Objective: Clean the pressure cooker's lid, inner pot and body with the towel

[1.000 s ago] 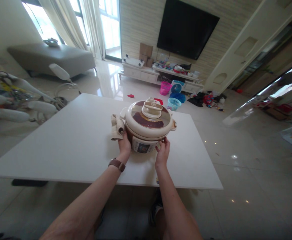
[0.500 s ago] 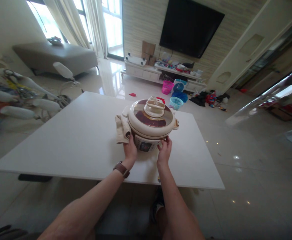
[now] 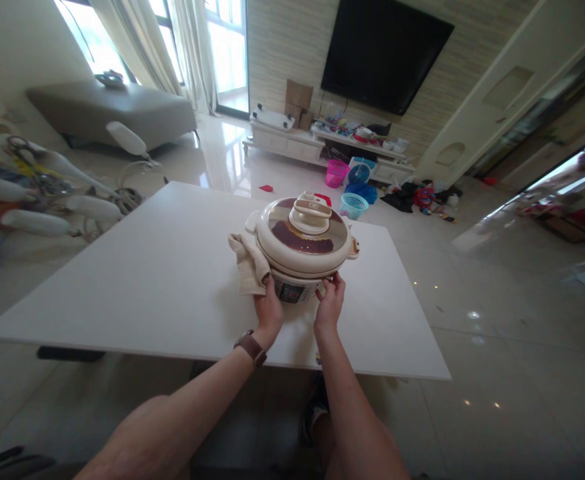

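A cream electric pressure cooker (image 3: 299, 260) stands on the white table (image 3: 172, 280), its lid with a see-through window and a raised handle on top. A dark control panel shows on its front, partly covered by my fingers. My left hand (image 3: 269, 308) is closed on a folded beige cloth (image 3: 250, 264), which it presses against the cooker's front left side. On the front right, under the lid's rim, my right hand (image 3: 329, 303) rests with curled fingers against the cooker's body. A brown watch is strapped on my left wrist.
Beyond the table are a pink basket (image 3: 336, 173), a light blue basket (image 3: 353, 206) and a low white cabinet (image 3: 292, 145) with clutter on it. A grey bench (image 3: 115, 110) stands back left. White padded metal arms (image 3: 92, 208) reach near the table's left edge.
My left hand has slid with the cloth a little to the right and toward me along the cooker's front. My right hand and the cooker have stayed in place.
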`<state>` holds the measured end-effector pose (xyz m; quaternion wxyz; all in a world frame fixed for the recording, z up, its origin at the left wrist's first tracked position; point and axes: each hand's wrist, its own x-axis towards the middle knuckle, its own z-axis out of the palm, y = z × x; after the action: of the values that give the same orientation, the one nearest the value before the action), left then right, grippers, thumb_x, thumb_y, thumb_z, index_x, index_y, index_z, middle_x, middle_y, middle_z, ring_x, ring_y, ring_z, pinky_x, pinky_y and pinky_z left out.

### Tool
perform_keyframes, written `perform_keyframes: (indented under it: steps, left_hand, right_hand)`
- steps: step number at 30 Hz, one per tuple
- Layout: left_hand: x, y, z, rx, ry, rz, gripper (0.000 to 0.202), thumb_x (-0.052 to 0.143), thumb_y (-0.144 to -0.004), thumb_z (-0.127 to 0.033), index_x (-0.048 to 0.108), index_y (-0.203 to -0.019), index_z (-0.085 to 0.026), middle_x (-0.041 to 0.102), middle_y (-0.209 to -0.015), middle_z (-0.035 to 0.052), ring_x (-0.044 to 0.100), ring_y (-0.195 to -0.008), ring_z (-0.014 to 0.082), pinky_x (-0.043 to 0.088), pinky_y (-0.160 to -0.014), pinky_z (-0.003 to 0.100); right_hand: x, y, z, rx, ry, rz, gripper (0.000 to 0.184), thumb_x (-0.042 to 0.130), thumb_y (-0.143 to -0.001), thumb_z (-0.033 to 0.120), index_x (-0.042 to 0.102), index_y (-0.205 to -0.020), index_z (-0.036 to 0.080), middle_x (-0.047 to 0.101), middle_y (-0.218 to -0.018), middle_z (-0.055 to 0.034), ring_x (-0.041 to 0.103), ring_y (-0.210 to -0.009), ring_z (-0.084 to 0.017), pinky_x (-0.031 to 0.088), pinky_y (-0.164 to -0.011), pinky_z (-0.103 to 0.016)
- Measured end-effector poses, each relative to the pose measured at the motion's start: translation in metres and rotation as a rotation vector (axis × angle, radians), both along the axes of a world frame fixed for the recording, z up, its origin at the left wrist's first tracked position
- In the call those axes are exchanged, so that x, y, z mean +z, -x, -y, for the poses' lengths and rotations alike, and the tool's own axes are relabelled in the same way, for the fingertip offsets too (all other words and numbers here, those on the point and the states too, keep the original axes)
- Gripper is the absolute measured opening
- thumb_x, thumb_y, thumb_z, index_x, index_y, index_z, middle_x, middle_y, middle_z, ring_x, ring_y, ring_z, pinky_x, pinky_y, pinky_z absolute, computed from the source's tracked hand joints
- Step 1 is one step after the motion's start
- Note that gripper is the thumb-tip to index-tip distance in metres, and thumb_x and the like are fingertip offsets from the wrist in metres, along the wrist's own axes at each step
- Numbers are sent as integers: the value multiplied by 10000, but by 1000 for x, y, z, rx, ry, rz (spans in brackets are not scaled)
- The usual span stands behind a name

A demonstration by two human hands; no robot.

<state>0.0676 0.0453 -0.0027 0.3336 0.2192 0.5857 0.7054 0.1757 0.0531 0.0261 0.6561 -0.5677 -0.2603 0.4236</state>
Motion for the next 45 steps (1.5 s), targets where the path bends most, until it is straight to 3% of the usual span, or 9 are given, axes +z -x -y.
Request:
perform_keyframes:
  steps: [3, 7, 10, 13, 17, 25, 32, 38, 45]
  left_hand:
    - [2, 3, -4, 1, -25, -15, 542, 603, -1034, -420, 596, -1523, -187, 541, -1654, 108, 384, -1616, 217, 249, -1348, 332]
    - [2, 41, -36, -31, -62, -9, 498, 596, -1028, -362, 625, -1490, -175, 581, -1619, 111, 467, -1565, 217, 295, -1332, 353]
    - [-4, 78, -60, -112, 37, 57, 526, 657, -984, -330, 636, -1473, -137, 608, -1585, 149, 534, -1514, 258, 365, -1301, 396]
    - [-12, 95, -67, -207, 169, 55, 544, 669, -977, -336, 641, -1471, -111, 626, -1557, 180, 549, -1501, 306, 372, -1299, 445]
    - [-18, 86, -60, -186, 164, -24, 569, 629, -1009, -376, 606, -1520, -127, 572, -1615, 164, 488, -1552, 289, 335, -1318, 409]
    - [-18, 63, -54, -117, 93, 38, 550, 633, -1009, -406, 614, -1503, -165, 591, -1604, 143, 526, -1521, 257, 359, -1298, 396]
    - [-17, 43, -40, -53, 19, -4, 486, 588, -1024, -356, 633, -1473, -176, 572, -1626, 120, 478, -1558, 223, 343, -1304, 362]
    - [-13, 40, -35, -48, -24, 17, 519, 600, -1023, -372, 600, -1513, -200, 515, -1674, 107, 449, -1578, 212, 326, -1316, 370]
    - [-7, 41, -35, -45, -22, 24, 485, 596, -1024, -351, 633, -1482, -192, 555, -1643, 102, 477, -1559, 209, 337, -1309, 354]
  right_hand:
    - [1, 0, 1, 1, 12, 10, 638, 632, -747, 498, 575, -1335, 257, 636, -1413, -83, 600, -1270, -226, 541, -915, -343]
    - [1, -2, 1, 21, 13, 17, 652, 635, -736, 522, 579, -1326, 252, 648, -1384, -77, 600, -1255, -229, 539, -913, -349]
    - [0, -3, 2, 27, 11, 14, 662, 636, -724, 520, 581, -1323, 245, 657, -1357, -82, 601, -1252, -233, 546, -907, -354]
    - [-1, -3, 2, 28, 13, 11, 660, 633, -723, 508, 577, -1326, 246, 654, -1363, -88, 601, -1259, -233, 552, -905, -353]
    - [-2, -3, 2, 22, 16, 2, 644, 637, -725, 498, 575, -1317, 252, 651, -1391, -91, 604, -1266, -233, 547, -896, -347]
    - [-5, -2, 0, 10, 17, -3, 670, 639, -721, 503, 567, -1337, 251, 622, -1449, -99, 593, -1314, -240, 548, -906, -344]
    - [-3, -2, 0, 5, 18, -16, 700, 657, -713, 492, 569, -1359, 238, 634, -1408, -100, 609, -1251, -223, 538, -905, -334]
    - [-4, -1, 1, 5, 10, -1, 647, 651, -743, 484, 582, -1343, 250, 642, -1407, -85, 615, -1237, -216, 538, -901, -332]
    - [-4, -2, 0, 14, 10, 8, 637, 640, -748, 489, 575, -1337, 254, 637, -1411, -88, 614, -1251, -220, 547, -901, -335]
